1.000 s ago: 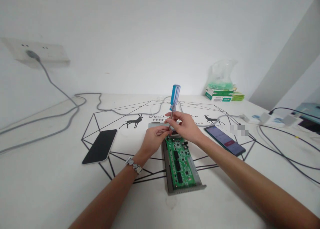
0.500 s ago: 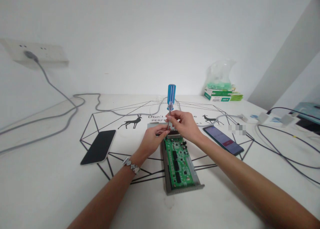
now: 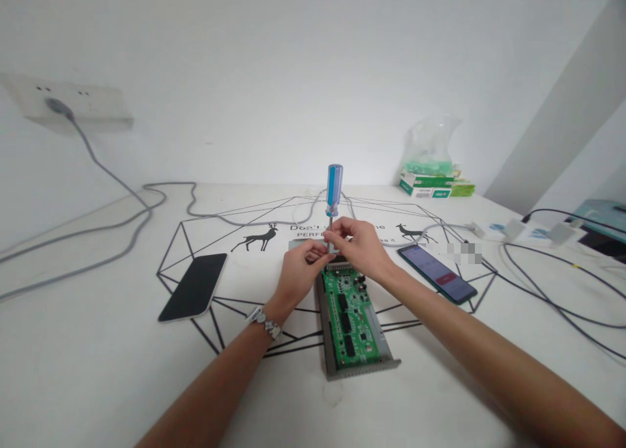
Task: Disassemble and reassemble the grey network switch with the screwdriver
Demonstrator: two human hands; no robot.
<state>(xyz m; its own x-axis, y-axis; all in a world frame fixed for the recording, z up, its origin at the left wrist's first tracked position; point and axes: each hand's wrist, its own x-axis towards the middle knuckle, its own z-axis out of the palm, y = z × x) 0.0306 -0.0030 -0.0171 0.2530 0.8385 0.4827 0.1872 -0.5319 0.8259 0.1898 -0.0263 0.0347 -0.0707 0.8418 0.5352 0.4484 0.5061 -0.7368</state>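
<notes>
two hands meet at the far end of one green circuit board (image 3: 353,317), and between them stands one screwdriver (image 3: 333,200) with a clear blue handle, nearly upright, its handle free above the fingers. the right hand (image 3: 359,244) pinches the thin metal shaft low down, fingers closed on it; the left hand (image 3: 298,270) has its fingertips pressed in at the same spot, closed around the shaft's lower part or the board edge, which of the two cannot be told. the tip is hidden behind the fingers. one wristwatch (image 3: 267,322) with a metal band sits on the left wrist.

the board lies in one grey metal tray (image 3: 362,368), long axis running away from the person, at the middle of the white table (image 3: 73,370), over a black geometric print with two deer (image 3: 257,238).

two phones lie on the table: one dark-screened phone (image 3: 194,286) to the left of the hands, well apart, and one lit phone (image 3: 437,273) just right of the right forearm. one grey cable (image 3: 117,223) runs from one wall socket (image 3: 73,105) across the table's far left. several thinner black cables (image 3: 552,291) cross the right side. at the far right edge by the wall sits a stack of green and white boxes (image 3: 430,186) with one clear plastic bag (image 3: 430,145) on top.
</notes>
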